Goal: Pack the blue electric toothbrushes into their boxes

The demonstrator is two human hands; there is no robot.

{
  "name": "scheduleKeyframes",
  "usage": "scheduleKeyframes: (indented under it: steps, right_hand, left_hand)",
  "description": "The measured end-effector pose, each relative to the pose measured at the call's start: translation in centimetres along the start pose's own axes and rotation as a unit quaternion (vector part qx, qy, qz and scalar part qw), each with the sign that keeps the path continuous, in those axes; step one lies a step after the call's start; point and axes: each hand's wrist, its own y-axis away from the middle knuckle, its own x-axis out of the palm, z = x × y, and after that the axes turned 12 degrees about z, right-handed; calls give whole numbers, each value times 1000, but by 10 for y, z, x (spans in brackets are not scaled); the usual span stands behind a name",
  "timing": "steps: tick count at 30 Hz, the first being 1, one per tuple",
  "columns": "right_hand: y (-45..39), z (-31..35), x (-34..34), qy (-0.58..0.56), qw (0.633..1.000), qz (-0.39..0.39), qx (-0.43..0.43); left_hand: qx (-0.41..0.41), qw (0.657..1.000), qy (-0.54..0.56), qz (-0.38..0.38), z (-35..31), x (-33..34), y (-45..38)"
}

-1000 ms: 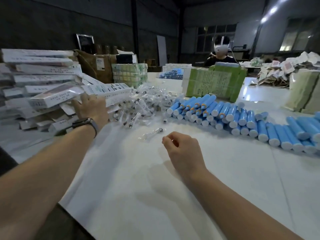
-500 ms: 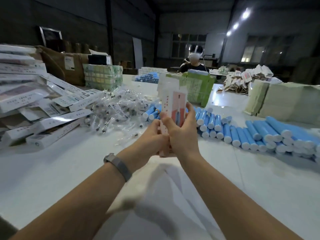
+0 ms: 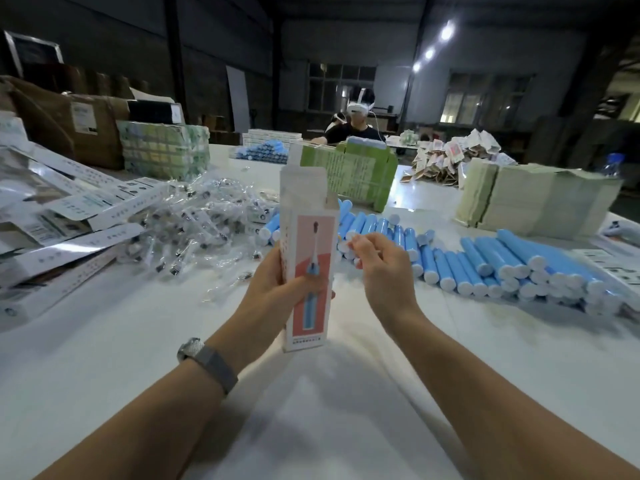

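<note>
My left hand [image 3: 277, 285] grips a tall white toothbrush box [image 3: 306, 237] with a pink panel and a printed blue brush, held upright above the table with its top flap open. My right hand [image 3: 379, 268] hovers just right of the box, apart from it, fingers loosely curled and holding nothing. Behind my hands, several blue toothbrush handles [image 3: 485, 261] with white ends lie in rows across the white table [image 3: 311, 393]. A heap of brush heads in clear bags [image 3: 197, 216] lies left of them.
Flat white boxes [image 3: 69, 216] are piled at the left. Green-wrapped bundles [image 3: 349, 174], pale stacked cartons [image 3: 533, 199] and brown cardboard boxes [image 3: 79, 123] stand farther back. A person wearing a headset [image 3: 356, 123] sits at the far side.
My left hand took a box from the left pile and brought it to the middle. Both hands held it upright; now my right hand has let go and moved right.
</note>
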Motion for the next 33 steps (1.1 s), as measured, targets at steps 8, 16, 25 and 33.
scheduleKeyframes:
  steps: [8,16,25,33]
  right_hand:
    - [-75,-56,-19,447,872,64,188]
    - [-89,-63,-25,465,877,4,121]
    - [-67,-30,-41,-34,953,-34,298]
    - [-10,24,-27,-365,914,27,173]
  left_hand:
    - [19,998,-45,28,1,7,0]
    - [28,998,-57,20,3,5,-4]
    - [25,999,-32,-14,5,10,-4]
    - [53,998,-35,-15,4,13,-3]
